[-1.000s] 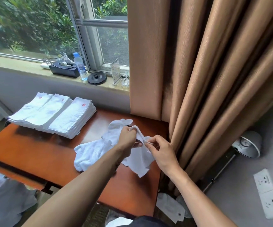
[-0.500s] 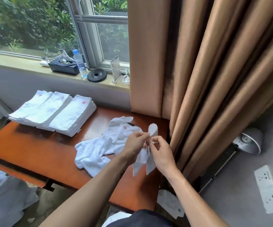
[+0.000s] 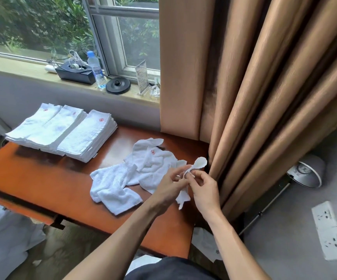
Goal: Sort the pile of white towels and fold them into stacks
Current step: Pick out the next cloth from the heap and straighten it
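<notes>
Pinching a white towel (image 3: 200,163) with left hand (image 3: 168,187) and right hand (image 3: 204,189), seemingly at its hem, above the worktop (image 3: 42,178), just beside crumpled towels (image 3: 113,184), well apart from folded stacks (image 3: 62,132).

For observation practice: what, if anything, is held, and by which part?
The left hand and right hand pinch a white terry towel at its upper edge.

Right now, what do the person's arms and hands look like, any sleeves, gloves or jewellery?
The left forearm and right forearm are bare to the frame's edge: no sleeves show. The left hand and right hand wear no gloves, and no watch, bracelet or ring is visible. A dark garment shows at the bottom edge.
</notes>
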Demonstrator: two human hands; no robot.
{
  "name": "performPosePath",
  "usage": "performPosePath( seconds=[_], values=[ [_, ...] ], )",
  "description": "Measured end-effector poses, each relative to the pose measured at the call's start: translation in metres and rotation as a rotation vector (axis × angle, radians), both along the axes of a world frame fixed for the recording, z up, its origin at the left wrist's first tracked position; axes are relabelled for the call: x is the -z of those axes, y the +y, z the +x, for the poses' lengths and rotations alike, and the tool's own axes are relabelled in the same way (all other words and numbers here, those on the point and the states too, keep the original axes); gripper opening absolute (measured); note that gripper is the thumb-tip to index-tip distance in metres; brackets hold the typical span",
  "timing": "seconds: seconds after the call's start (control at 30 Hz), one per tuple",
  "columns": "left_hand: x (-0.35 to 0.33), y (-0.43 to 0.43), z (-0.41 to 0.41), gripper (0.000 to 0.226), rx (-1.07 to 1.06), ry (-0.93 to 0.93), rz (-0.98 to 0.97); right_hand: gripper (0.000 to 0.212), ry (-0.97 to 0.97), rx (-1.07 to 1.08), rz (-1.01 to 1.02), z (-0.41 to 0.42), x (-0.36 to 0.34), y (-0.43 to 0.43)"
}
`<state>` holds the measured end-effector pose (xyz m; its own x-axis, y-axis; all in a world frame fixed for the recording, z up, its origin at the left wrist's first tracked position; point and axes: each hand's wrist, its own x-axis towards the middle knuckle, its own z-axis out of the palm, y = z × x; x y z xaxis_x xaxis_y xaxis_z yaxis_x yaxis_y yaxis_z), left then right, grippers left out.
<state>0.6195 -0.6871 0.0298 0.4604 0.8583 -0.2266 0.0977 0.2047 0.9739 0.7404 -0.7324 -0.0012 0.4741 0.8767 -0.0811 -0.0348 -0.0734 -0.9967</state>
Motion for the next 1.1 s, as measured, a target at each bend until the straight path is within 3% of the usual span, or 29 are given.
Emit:
performPosePath(
  seconds=[0.13,0.43,0.6,0.8,0.93,1.1],
  values=[
    [0.004,0.001,-0.003,0.038,0.021,0.059,0.122,0.007,0.013,-0.001,0.011,-0.001,-0.003,0.001],
    [0.017,0.009,-0.008,0.017,-0.384,0.064,0.192,0.007,-0.033,-0.039,-0.013,-0.002,-0.001,-0.001],
    [0.023,0.006,-0.006,0.023,-0.336,0.096,0.160,0.016,-0.138,-0.081,-0.023,-0.011,0.002,-0.002],
    [0.022,0.005,-0.013,0.047,-0.231,-0.050,-0.049,0.015,-0.140,-0.079,-0.022,-0.002,0.003,-0.003],
    [0.024,0.002,-0.016,0.044,-0.168,0.019,0.072,0.023,-0.053,-0.110,0.007,-0.009,0.001,-0.002],
    [0.028,0.006,-0.020,0.040,-0.210,0.076,0.215,0.014,-0.022,-0.122,0.012,-0.009,0.001,0.000]
  ],
)
